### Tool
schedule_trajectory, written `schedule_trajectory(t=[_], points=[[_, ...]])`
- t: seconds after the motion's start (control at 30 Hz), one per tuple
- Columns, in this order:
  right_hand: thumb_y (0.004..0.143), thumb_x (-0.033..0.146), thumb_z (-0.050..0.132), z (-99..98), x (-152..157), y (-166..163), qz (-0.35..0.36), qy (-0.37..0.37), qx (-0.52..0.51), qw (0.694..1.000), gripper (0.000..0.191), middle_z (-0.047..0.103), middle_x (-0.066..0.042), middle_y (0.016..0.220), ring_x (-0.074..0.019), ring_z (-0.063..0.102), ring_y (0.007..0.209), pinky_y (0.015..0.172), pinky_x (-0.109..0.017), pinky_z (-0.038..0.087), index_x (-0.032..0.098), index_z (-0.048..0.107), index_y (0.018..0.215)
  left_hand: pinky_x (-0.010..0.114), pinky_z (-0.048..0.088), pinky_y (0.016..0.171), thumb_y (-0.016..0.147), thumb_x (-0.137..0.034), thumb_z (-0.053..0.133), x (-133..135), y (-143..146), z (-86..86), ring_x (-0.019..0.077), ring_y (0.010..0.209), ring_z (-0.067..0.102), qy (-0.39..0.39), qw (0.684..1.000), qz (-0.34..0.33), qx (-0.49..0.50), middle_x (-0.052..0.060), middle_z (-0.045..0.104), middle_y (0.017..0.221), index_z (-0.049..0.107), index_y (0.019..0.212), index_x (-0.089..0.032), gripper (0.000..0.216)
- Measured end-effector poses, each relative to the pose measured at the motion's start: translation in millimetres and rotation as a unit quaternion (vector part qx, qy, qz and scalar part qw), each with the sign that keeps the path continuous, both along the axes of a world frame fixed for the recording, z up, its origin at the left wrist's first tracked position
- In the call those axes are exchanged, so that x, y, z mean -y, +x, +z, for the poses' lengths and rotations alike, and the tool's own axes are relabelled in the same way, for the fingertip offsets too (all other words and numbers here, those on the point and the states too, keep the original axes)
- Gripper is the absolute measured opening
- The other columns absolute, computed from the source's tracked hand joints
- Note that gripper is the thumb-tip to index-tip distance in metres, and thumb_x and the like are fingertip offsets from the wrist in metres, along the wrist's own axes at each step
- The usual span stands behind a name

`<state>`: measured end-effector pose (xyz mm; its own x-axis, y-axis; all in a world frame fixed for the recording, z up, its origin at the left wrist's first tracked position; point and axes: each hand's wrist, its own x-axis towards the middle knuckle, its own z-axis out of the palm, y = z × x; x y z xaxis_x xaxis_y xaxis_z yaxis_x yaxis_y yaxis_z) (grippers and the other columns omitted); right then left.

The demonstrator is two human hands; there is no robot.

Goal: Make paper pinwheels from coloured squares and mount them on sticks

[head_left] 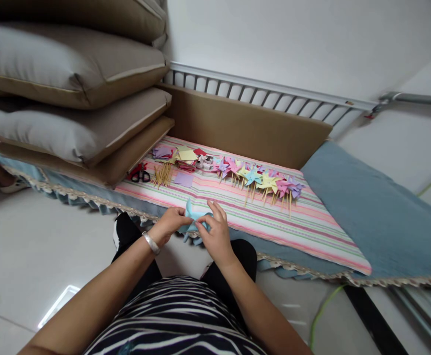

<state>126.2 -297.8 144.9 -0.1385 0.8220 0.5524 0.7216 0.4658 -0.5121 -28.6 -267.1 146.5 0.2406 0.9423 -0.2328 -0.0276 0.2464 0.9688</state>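
Note:
A light blue paper pinwheel (191, 213) is held in front of me, just over the near edge of the striped cloth (245, 219). My left hand (169, 224) pinches it from the left side. With thumb and forefinger at its middle, my right hand (215, 231) grips it too, its other fingers raised. Whatever sits at the pinwheel's centre is too small to make out. Closest to my hands on the cloth lies a purple paper square (184, 179). A bundle of thin wooden sticks (162, 175) is left of it, beside black-handled scissors (140, 175).
Several finished pinwheels (254, 177) on sticks lie in a row to the right. Behind the sticks are stacks of coloured paper (187, 156). Large cushions (71, 123) pile up at the left. A brown panel (237, 121) and metal railing (274, 93) stand behind.

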Motion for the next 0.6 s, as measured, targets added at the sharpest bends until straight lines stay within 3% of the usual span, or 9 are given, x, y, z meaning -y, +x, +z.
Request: schedule_trajectory(t=[0.4, 0.6], points=[[0.073, 0.017, 0.062, -0.6, -1.3, -0.4, -0.01, -0.011, 0.01, 1.0, 0.005, 0.052, -0.011, 0.128, -0.0293, 0.037, 0.125, 0.101, -0.05, 0.033, 0.02, 0.066, 0.072, 0.022, 0.027, 0.047, 0.052, -0.023, 0.066, -0.8, -0.4, -0.5, 0.0069, 0.044, 0.039, 0.013, 1.0, -0.021, -0.017, -0.004, 0.051, 0.048, 0.062, 0.06, -0.011, 0.014], [0.072, 0.016, 0.061, -1.0, -2.8, -1.5, -0.014, -0.007, 0.011, 1.0, 0.006, 0.054, -0.01, 0.126, -0.0293, 0.038, 0.124, 0.101, -0.05, 0.034, 0.02, 0.065, 0.071, 0.022, 0.028, 0.048, 0.053, -0.029, 0.068, -0.9, -1.6, 2.4, 0.0075, 0.046, 0.039, 0.021, 0.999, -0.025, -0.023, -0.004, 0.05, 0.05, 0.061, 0.059, -0.012, 0.019]])
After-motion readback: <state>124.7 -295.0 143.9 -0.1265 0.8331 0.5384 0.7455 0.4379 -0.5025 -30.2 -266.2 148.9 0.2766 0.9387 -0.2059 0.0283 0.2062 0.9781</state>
